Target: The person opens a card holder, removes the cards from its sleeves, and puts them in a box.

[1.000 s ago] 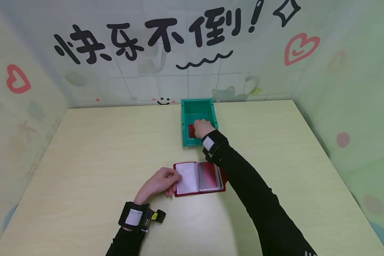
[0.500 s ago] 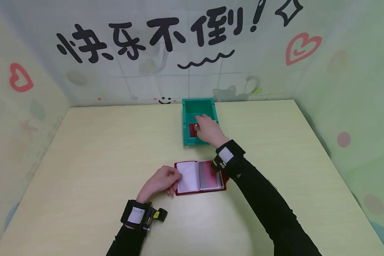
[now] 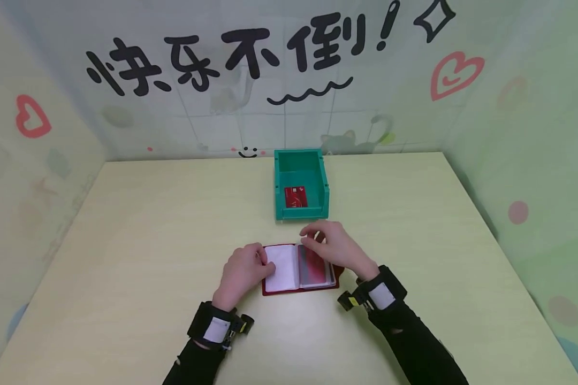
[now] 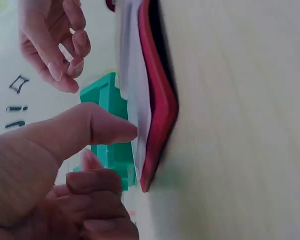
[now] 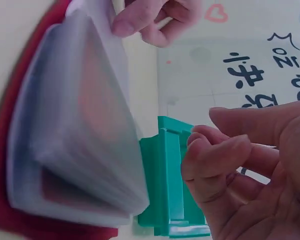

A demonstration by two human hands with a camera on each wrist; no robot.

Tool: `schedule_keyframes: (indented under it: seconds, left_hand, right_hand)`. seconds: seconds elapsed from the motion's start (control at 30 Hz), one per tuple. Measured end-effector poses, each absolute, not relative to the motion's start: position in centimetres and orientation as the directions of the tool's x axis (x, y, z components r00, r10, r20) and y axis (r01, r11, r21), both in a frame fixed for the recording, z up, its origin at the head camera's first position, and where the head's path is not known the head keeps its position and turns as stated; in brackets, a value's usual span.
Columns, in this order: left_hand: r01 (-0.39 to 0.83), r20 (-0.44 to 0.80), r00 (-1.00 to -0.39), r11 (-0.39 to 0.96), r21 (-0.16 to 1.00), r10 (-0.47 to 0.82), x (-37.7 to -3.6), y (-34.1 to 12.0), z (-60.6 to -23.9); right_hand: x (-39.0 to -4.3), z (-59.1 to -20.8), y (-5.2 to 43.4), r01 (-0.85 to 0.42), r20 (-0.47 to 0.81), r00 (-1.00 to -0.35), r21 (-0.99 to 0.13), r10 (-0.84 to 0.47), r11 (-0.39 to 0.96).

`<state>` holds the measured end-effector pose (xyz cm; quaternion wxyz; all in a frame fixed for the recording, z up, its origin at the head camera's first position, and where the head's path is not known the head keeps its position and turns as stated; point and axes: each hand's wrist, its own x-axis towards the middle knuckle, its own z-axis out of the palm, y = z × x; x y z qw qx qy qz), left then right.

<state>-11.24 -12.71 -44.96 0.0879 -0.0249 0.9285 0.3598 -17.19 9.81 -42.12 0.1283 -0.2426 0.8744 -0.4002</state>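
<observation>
A card holder (image 3: 283,267) with a red cover lies open on the table. White sheet shows on its left side; clear sleeves (image 5: 90,115) are stacked on its right, with a reddish card (image 3: 314,264) showing through. At the left edge is my left hand (image 3: 244,271), its thumb (image 4: 112,127) pressing on the white page while the other fingers curl beside it. My right hand (image 3: 334,245) hovers by the top of the sleeves, fingers loosely bent, holding nothing. Behind, a red card (image 3: 296,197) lies in the front part of a teal bin (image 3: 302,214).
The pale wooden table (image 3: 164,214) runs back to a printed wall sheet (image 3: 212,123) with lettering. Similar sheets stand along the left and right sides. The teal bin sits near the table's back edge, beyond the card holder.
My right hand has come back from the teal bin to the card holder, leaving the red card in the bin. My left hand stays at the page, its wrist turned slightly.
</observation>
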Motion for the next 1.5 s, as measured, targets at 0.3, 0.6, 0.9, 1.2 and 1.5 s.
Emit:
schedule_keyframes:
  seconds: [0.3, 0.6, 0.9, 1.2, 1.5]
  left_hand:
    - [0.112, 0.013, -0.990, 0.734, 0.670, 0.139, -11.3, -9.5, -44.7]
    - [0.128, -0.042, -0.973, 0.682, 0.721, 0.226, -12.4, -8.6, -46.1]
    - [0.120, -0.098, -0.945, 0.608, 0.785, 0.313, -13.4, -9.5, -46.9]
    - [0.102, -0.122, -0.937, 0.587, 0.803, 0.329, -13.6, -9.8, -46.7]
    - [0.084, -0.118, -0.940, 0.552, 0.830, 0.321, -13.8, -10.1, -46.2]
  right_hand:
    - [-15.7, -45.3, 10.7, -0.220, -0.038, -0.928, -0.746, -0.370, 0.629]
    - [-15.0, -47.3, 11.5, -0.270, 0.072, -0.940, -0.755, -0.334, 0.597]
    - [-15.1, -49.2, 12.4, -0.194, 0.086, -0.961, -0.888, -0.263, 0.417]
    - [-15.2, -49.8, 12.7, -0.184, 0.106, -0.968, -0.916, -0.226, 0.357]
    - [-15.6, -50.0, 12.8, -0.210, 0.143, -0.965, -0.922, -0.218, 0.324]
